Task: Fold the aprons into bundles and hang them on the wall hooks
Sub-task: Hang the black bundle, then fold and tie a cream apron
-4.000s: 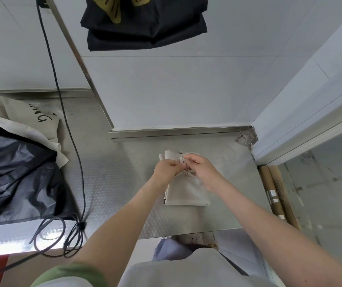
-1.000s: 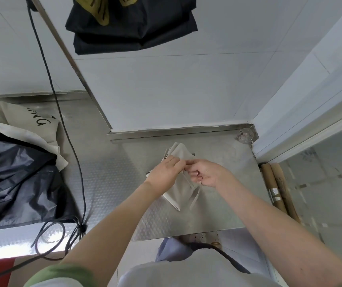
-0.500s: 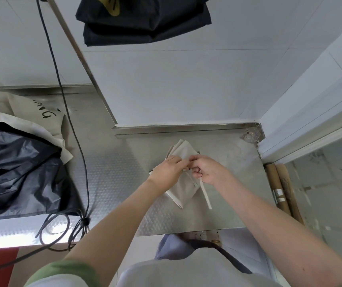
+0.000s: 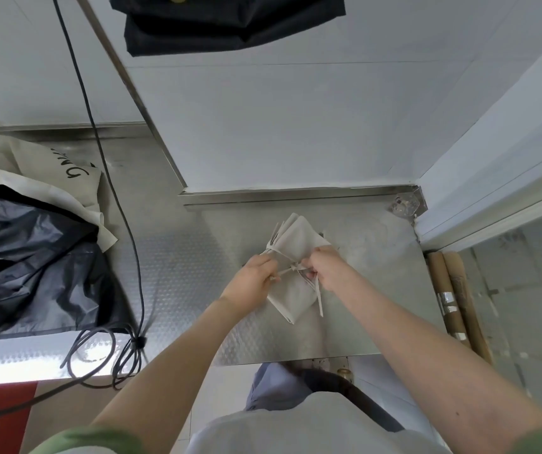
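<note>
The apron (image 4: 296,244) lay folded into a small pale bundle on the steel worktop (image 4: 378,306), near the white wall (image 4: 296,126). It lay slanted, with one corner pointing at the wall and one corner pointing back at the person. A thin strap (image 4: 319,298) went round its middle. A little knot (image 4: 294,267) sat on top of it.

The left hand (image 4: 256,276) was curled and pinched one end of the strap, just left of the knot. The right hand (image 4: 332,270) was curled too and gripped the other end, just right of the knot. The two hands were close together, with the knot between them. A loose bit of strap hung down from the right hand and lay across the low side of the bundle.

High on the wall hung a black apron (image 4: 230,24), folded up. Its top was cut off by the edge of the view. A dark cable (image 4: 112,178) ran down the wall and lay in loops at the front of the worktop. Far to the left sat a shiny black heap (image 4: 33,263). A cream cloth (image 4: 50,165) with dark letters lay behind it. To the right of the worktop, two brown tubes (image 4: 453,296) lay side by side.
</note>
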The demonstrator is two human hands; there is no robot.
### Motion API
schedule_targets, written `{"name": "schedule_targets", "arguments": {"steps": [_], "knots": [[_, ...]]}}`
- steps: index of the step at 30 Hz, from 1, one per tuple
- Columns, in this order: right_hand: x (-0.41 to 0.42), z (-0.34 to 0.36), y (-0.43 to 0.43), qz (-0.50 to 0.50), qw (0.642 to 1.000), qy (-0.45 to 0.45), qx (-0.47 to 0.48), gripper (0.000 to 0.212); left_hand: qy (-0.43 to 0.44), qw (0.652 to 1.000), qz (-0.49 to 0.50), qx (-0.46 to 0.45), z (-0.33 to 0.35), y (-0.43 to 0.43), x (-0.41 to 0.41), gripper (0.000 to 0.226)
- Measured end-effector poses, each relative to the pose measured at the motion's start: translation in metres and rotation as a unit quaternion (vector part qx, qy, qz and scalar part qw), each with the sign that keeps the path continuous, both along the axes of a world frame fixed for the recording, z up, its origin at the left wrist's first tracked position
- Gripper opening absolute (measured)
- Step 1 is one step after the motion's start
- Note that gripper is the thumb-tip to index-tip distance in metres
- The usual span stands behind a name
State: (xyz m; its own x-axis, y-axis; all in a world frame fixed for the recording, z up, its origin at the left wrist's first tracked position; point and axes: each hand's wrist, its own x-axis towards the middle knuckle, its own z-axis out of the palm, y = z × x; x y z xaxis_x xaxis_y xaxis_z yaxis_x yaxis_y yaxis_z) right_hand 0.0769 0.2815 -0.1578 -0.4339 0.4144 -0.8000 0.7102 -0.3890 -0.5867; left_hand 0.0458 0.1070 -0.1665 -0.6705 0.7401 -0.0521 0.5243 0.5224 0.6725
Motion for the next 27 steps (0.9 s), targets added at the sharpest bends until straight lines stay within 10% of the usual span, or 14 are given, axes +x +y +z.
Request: {"name": "schedule_targets", "arguments": {"steps": [12, 27], "knots": [[0.002, -0.010, -0.003, 0.055, 0.998, -0.022, 0.017, 0.029, -0.104, 0.957, 0.222, -0.157, 0.008, 0.003, -0.004, 0.018], [0.012, -0.007, -0.006, 0.336, 0.892, 0.005, 0.302, 0.016, -0.081, 0.964, -0.010, -0.254, 0.011, 0.012, -0.015, 0.028]]}}
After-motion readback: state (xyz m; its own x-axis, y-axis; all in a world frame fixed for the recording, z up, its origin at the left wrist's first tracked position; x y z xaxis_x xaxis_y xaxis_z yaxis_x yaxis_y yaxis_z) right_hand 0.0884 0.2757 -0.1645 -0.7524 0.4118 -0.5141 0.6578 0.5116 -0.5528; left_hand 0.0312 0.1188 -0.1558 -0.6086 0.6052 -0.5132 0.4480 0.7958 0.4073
